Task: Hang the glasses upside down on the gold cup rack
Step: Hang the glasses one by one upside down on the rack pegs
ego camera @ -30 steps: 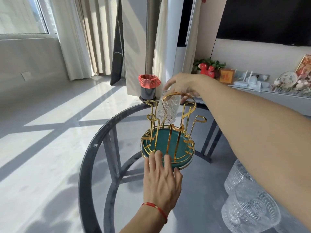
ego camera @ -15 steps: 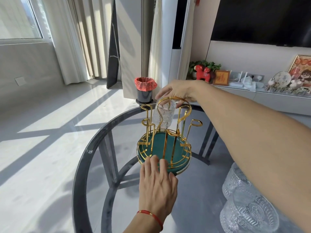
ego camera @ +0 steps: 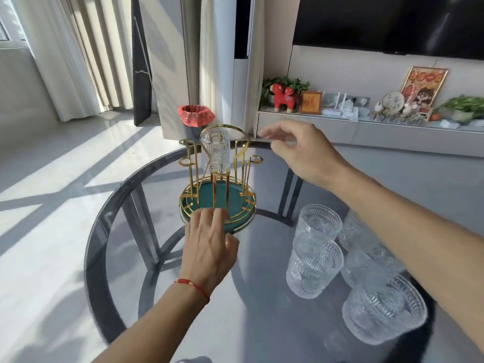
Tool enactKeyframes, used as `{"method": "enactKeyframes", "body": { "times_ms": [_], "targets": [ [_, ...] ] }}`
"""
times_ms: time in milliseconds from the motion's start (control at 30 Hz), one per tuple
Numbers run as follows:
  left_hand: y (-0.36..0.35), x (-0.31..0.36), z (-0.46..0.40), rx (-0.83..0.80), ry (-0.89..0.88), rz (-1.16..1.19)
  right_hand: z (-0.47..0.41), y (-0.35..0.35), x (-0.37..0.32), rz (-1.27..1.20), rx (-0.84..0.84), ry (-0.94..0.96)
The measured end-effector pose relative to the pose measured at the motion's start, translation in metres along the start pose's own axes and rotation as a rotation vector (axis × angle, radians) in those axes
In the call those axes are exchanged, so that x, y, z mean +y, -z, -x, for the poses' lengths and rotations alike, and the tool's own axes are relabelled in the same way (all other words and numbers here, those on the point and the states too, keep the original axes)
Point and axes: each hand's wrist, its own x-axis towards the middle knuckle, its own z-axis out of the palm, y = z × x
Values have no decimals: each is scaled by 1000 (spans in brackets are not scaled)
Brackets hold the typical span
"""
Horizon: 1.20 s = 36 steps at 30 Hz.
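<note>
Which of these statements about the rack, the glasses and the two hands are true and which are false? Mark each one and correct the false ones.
1. One glass hangs upside down on the gold cup rack. True.
2. The right hand grips that glass. False: it is off the glass, to the rack's right, holding nothing.
3. The left hand touches the near rim of the rack's green tray. True.
4. The spare glasses stand left of the rack. False: they stand on the glass table to its right, nearer the person.
5. Every rack peg holds a glass. False: only one does.
</note>
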Motion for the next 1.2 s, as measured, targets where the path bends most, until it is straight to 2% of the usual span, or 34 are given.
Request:
{"method": "enactKeyframes", "body": {
  "times_ms": [67, 167, 233, 300, 433, 600, 733, 800, 867, 933, 1033, 1100, 1200],
  "targets": [
    [8, 23, 8, -12, -64, 116, 49, 9, 1, -58, 73, 18],
    [10, 65, 25, -240, -120, 443, 107, 8, 5, -209, 290, -26],
    [6, 86, 29, -360, -101, 561, 132, 3, 8, -331, 445, -79],
    [2, 98, 31, -385, -62, 622, 150, -2, 9, -385, 532, -96],
    [-9, 111, 28, -359, -85, 469, 171, -3, 18, -242, 486, -5],
    [-13, 114, 26, -313, -23, 431, 179, 4, 26, -206, 442, -23],
    [5, 104, 11, -244, 128, 445, 178, 5, 26, -205, 376, -24],
    [19, 94, 3, -218, 270, 566, 177, 2, 26, -185, 309, 9],
    [31, 83, 0, -210, 447, 834, 175, -6, 25, -182, 211, 31],
    [39, 74, -1, -233, 594, 1102, 172, -18, 21, -185, 85, -12],
    [46, 68, -4, -227, 718, 1316, 165, -39, 13, -254, -41, -138],
    [44, 67, -6, -247, 739, 1419, 158, -48, 8, -282, -32, -192],
    [41, 66, -7, -275, 708, 1434, 148, -51, 7, -275, 73, -230]
  ]
}}
